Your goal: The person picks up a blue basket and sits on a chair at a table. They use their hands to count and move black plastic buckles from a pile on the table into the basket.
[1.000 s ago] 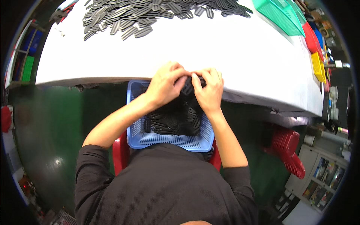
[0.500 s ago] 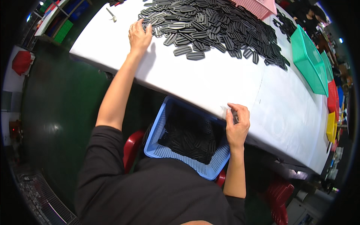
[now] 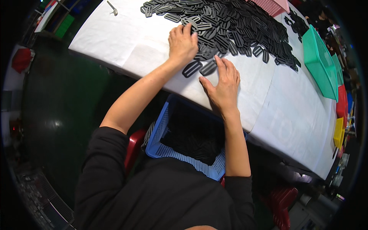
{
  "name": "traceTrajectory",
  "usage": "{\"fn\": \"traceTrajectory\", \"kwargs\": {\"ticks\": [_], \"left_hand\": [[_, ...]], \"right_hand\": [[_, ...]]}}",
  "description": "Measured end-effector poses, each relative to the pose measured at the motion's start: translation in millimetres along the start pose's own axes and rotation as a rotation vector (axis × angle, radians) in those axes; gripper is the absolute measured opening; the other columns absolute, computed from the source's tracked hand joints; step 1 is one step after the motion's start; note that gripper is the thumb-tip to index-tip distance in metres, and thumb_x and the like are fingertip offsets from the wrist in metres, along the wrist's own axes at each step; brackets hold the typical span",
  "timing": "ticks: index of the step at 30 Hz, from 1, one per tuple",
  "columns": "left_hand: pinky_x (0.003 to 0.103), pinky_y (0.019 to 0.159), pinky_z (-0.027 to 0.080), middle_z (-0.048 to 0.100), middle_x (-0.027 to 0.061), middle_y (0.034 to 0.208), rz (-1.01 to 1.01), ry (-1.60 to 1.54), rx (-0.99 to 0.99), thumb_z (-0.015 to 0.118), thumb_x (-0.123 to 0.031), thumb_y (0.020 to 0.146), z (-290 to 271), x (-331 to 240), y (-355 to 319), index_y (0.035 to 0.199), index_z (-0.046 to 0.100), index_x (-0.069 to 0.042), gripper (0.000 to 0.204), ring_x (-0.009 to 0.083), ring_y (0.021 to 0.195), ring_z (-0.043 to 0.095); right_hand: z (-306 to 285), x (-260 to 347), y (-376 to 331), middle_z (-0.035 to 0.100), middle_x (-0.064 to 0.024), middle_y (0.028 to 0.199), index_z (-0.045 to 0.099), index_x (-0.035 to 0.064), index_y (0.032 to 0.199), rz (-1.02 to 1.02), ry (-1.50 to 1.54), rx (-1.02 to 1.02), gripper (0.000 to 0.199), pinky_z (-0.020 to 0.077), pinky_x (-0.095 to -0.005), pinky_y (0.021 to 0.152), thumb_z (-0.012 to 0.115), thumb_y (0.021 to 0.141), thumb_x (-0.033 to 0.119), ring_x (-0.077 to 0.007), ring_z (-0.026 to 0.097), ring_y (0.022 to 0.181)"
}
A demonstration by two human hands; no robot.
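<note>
Both hands have come together at the pile's near edge: left hand (image 3: 183, 41) spread, palm down on the black slotted plastic pieces (image 3: 230, 30), right hand (image 3: 224, 82) flat and open at its 5 o'clock, apparently raking pieces toward the blue basket (image 3: 161, 134) in the lap.

A white-covered table (image 3: 126, 46) carries a heap of black plastic buckles (image 3: 230, 27) (plus green baskets (image 3: 318, 61)).

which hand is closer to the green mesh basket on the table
Right. The right hand lies flat on the white table, partway toward the green mesh basket. The left hand rests on the pile of black plastic pieces, farther from the basket.
</note>
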State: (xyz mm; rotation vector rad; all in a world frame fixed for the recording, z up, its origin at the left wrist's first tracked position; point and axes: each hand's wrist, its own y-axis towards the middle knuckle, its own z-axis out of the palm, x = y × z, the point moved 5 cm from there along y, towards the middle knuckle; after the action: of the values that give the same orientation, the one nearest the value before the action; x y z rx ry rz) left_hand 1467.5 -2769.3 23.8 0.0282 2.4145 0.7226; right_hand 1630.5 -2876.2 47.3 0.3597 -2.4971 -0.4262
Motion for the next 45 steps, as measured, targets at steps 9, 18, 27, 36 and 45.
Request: {"fn": "traceTrajectory", "kwargs": {"ticks": [9, 18, 27, 36, 45], "left_hand": [[0.052, 0.108, 0.025, 0.046, 0.0259, 0.134, 0.039, -0.444, 0.123, 0.050, -0.020, 0.093, 35.9, -93.3, -46.1, 0.126, 0.052, 0.004, 0.041, 0.0417, 0.127, 0.037], [0.027, 0.094, 0.045, 0.064, 0.0089, 0.117, -0.018, -0.866, 0.425, 0.045, -0.013, 0.100, 13.0, -130.2, -42.7, 0.124, 0.061, -0.005, 0.030, 0.0154, 0.110, 0.058], [0.035, 0.080, 0.050, 0.062, 0.0097, 0.100, 0.504, -0.059, 0.394, 0.075, -0.011, 0.077, -47.2, -123.4, -107.6, 0.110, 0.066, -0.005, 0.035, 0.0259, 0.092, 0.058], [0.033, 0.074, 0.052, 0.066, 0.0110, 0.094, 0.416, -0.298, 0.585, 0.068, -0.003, 0.082, -65.6, -103.1, -105.2, 0.104, 0.069, -0.003, 0.022, 0.0251, 0.083, 0.064], [0.034, 0.086, 0.050, 0.065, 0.0114, 0.108, 0.577, 0.023, 0.301, 0.066, -0.014, 0.086, -25.2, -96.3, -35.4, 0.111, 0.066, -0.003, 0.027, 0.0256, 0.101, 0.060]], "right_hand": [[-21.3, -44.3, -12.4, 0.043, -0.0196, 0.137, 0.049, 0.0136, 0.137, 0.054, -0.199, -0.084, 0.065, 0.0285, -0.0589, 0.107, 0.072, 0.080, 0.035, -0.0370, 0.040, 0.130], [-95.0, -128.4, -29.2, 0.051, -0.0168, 0.131, 0.057, 0.0121, 0.129, 0.216, -0.406, -0.182, 0.050, 0.0353, -0.0471, 0.103, 0.070, 0.083, 0.028, -0.0323, 0.049, 0.121], [-61.9, -59.3, -11.8, 0.067, -0.0001, 0.111, 0.068, 0.0115, 0.109, -0.304, -0.141, -0.044, 0.030, 0.0413, -0.0377, 0.095, 0.070, 0.080, 0.020, -0.0210, 0.057, 0.110], [-75.4, -41.1, -41.0, 0.066, -0.0012, 0.087, 0.068, 0.0100, 0.097, -0.207, -0.256, -0.018, 0.013, 0.0415, -0.0363, 0.083, 0.064, 0.084, 0.011, -0.0188, 0.061, 0.086], [-60.9, -44.3, 24.3, 0.067, -0.0036, 0.092, 0.069, 0.0078, 0.100, -0.177, -0.232, -0.139, 0.025, 0.0444, -0.0372, 0.077, 0.072, 0.079, 0.022, -0.0223, 0.060, 0.091]]}}
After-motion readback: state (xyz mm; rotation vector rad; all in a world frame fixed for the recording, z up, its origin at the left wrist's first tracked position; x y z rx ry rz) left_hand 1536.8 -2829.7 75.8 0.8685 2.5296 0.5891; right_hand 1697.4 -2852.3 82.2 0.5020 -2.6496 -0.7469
